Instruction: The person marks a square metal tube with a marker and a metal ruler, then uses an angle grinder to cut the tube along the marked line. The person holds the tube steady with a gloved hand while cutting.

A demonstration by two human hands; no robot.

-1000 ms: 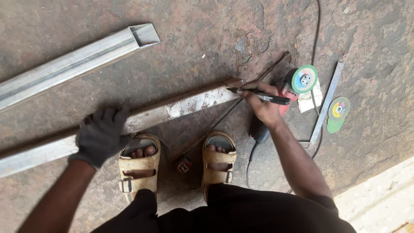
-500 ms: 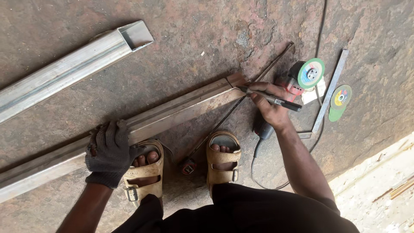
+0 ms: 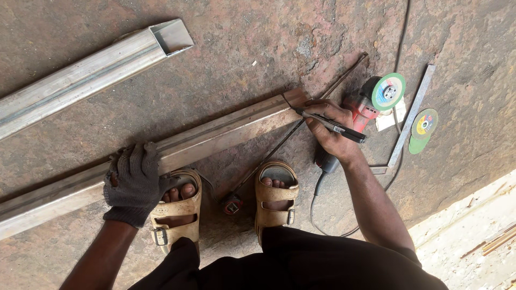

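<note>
A long rectangular metal tube (image 3: 215,134) lies slanted across the rusty floor in front of my sandalled feet. My left hand (image 3: 135,180), in a dark knit glove, presses down on the tube near its middle. My bare right hand (image 3: 330,131) grips a black marker pen (image 3: 333,126) whose tip touches the tube's right end (image 3: 294,101).
A second metal tube (image 3: 91,70) lies at upper left. A red angle grinder with a green disc (image 3: 376,99) and its cable sit right of my hand. A steel square (image 3: 408,121), a loose green disc (image 3: 423,128) and a thin rod (image 3: 279,142) lie nearby.
The view has shifted slightly. My right hand has brought the marker tip onto the tube's right end. My gloved left hand stays pressed on the tube.
</note>
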